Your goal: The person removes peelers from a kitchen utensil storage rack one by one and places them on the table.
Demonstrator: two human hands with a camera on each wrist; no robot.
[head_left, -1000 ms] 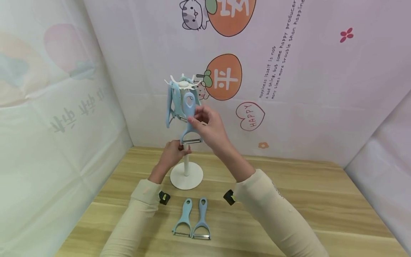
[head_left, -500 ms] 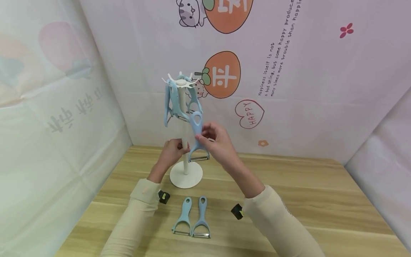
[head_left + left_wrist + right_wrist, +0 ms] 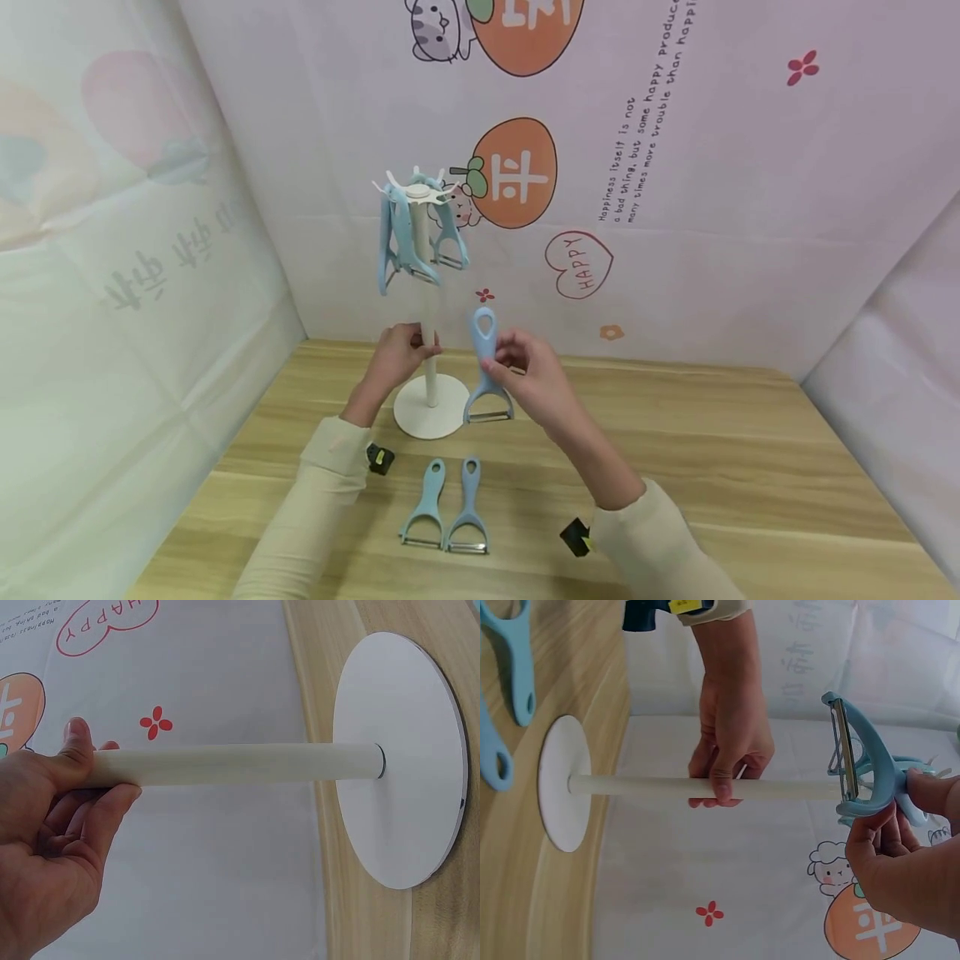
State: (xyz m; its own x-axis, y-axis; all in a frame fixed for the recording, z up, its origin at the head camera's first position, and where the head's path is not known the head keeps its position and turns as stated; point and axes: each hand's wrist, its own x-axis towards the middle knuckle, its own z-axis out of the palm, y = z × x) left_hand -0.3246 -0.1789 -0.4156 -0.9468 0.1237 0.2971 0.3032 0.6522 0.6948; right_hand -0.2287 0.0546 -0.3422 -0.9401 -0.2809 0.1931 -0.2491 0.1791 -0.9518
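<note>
My right hand pinches a light blue vegetable peeler by its handle, ring end up and blade down, to the right of a white stand. With thumb and fingers, my left hand grips the stand's pole above its round base. Several blue peelers hang from the hooked top of the stand. In the right wrist view the held peeler hides part of the rack behind it. Two more peelers, one greenish blue and one bluer, lie side by side on the table.
The wooden table meets a printed white cloth backdrop behind the stand. Cloth walls also rise at the left and right. Black wrist cameras sit by both sleeves.
My right hand has moved down and to the right with the peeler, away from the rack top. The left hand keeps its grip on the pole.
</note>
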